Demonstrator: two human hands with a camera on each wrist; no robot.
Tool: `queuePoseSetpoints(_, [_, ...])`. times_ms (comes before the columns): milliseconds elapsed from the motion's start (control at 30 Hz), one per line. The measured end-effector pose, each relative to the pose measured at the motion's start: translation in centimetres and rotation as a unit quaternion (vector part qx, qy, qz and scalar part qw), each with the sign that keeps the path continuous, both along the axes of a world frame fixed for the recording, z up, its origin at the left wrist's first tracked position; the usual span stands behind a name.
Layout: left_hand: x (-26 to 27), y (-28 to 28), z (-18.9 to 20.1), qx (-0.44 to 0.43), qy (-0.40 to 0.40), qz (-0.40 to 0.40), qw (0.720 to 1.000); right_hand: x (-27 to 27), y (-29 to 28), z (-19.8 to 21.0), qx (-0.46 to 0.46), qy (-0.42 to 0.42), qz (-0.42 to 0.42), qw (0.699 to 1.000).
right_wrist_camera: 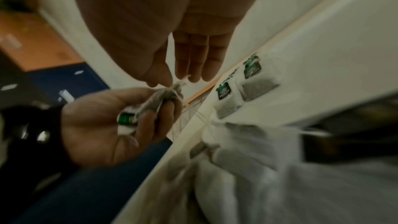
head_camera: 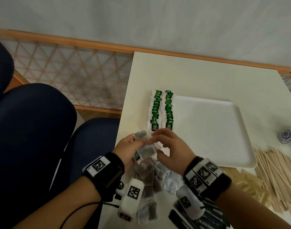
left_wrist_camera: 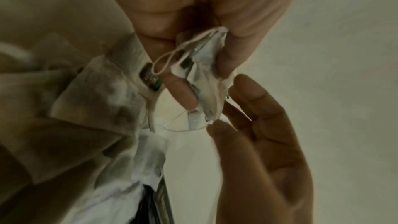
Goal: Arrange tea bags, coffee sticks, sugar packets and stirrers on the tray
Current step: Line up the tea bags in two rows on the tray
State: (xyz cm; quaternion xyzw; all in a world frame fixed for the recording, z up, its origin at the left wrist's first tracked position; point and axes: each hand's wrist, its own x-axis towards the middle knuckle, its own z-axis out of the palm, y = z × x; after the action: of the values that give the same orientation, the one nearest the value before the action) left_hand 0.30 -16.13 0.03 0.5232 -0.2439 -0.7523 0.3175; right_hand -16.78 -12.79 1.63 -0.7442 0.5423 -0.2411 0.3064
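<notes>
Near the table's left front edge, my left hand (head_camera: 138,144) grips a crumpled tea bag (head_camera: 147,152) with a green tag, its fingers curled round it. In the left wrist view the tea bag (left_wrist_camera: 204,77) sits between thumb and fingers with its string looped loose. My right hand (head_camera: 154,139) pinches the bag's top corner with thumb and index tip, shown in the right wrist view as the right hand (right_wrist_camera: 170,81) above the tea bag (right_wrist_camera: 155,101). Two neat rows of green-tagged tea bags (head_camera: 163,111) lie along the left edge of the white tray (head_camera: 207,129).
A loose pile of tea bags (head_camera: 149,180) lies under my wrists. Black coffee sticks (head_camera: 201,224) are at the bottom edge. Wooden stirrers (head_camera: 273,176) are heaped to the right, with yellowish packets (head_camera: 240,182) beside them. A blue-patterned cup (head_camera: 288,136) stands at the far right.
</notes>
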Motion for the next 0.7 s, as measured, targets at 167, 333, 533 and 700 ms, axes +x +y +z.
queuePoseSetpoints(167, [-0.6, 0.5, -0.1, 0.018, 0.003, -0.028, 0.999, -0.5, 1.8, -0.8, -0.074, 0.068, 0.013, 0.995])
queuePoseSetpoints(333, [-0.9, 0.8, 0.0, 0.018, 0.005, -0.035, 0.999, -1.0, 2.0, 0.3, -0.009, -0.059, -0.056, 0.997])
queuePoseSetpoints(533, [-0.6, 0.7, -0.2, -0.002, -0.016, -0.053, 0.998, -1.0, 1.4, 2.2, 0.194, -0.146, -0.102, 0.965])
queuePoseSetpoints(700, [-0.7, 0.9, 0.4, -0.001, 0.011, -0.083, 0.996, -1.1, 0.3, 1.1, 0.193, -0.200, -0.188, 0.942])
